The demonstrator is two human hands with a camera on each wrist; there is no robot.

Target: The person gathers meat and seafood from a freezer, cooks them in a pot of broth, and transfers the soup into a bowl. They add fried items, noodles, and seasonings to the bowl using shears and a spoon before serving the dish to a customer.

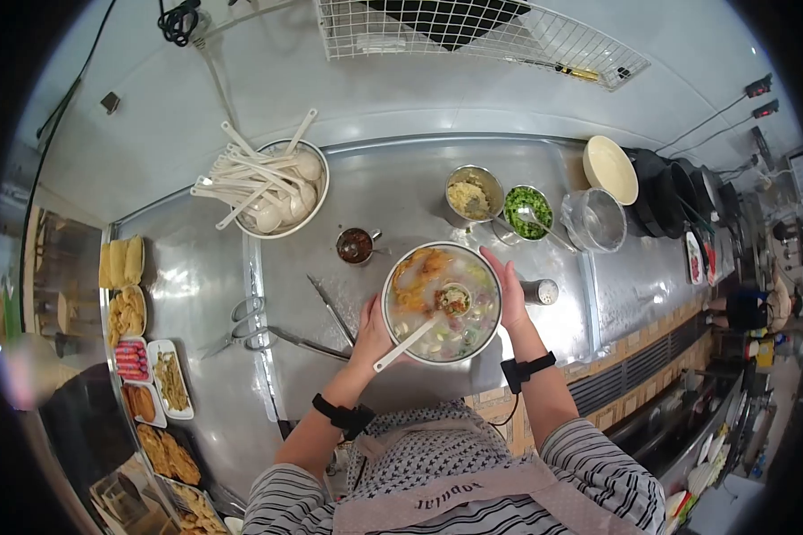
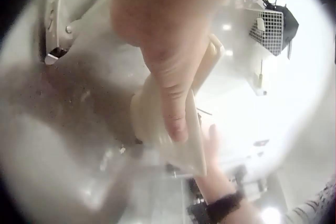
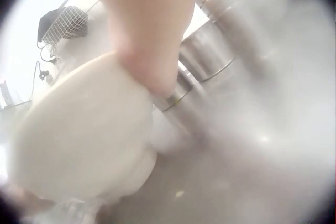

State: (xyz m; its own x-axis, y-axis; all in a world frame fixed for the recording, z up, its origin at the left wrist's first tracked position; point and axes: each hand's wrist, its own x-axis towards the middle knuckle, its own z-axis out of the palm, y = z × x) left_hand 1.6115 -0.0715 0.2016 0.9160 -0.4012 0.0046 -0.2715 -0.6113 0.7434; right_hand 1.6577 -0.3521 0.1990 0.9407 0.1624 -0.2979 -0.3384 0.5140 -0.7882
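Note:
Both hands hold a white bowl (image 1: 442,244) of cloudy soup just in front of the body, above the metal counter. My left hand (image 1: 372,334) grips its left side; the left wrist view shows the thumb (image 2: 176,119) lying along the outer wall. On the opposite side my right hand (image 1: 512,299) holds the bowl by its wall near the rim. Its fingertips are mostly hidden in the right wrist view, behind the bowl (image 3: 84,129). A white spoon (image 1: 408,342) rests in the soup, its handle over the near-left rim and chopped garnish in its scoop.
Left of the bowl lie tongs (image 1: 328,308) and scissors (image 1: 241,334). Behind stand a small sauce cup (image 1: 355,245), a basin of white spoons (image 1: 268,234), and metal pots of garlic (image 1: 469,196) and chopped greens (image 1: 526,209). A shaker (image 1: 542,292) sits by my right hand.

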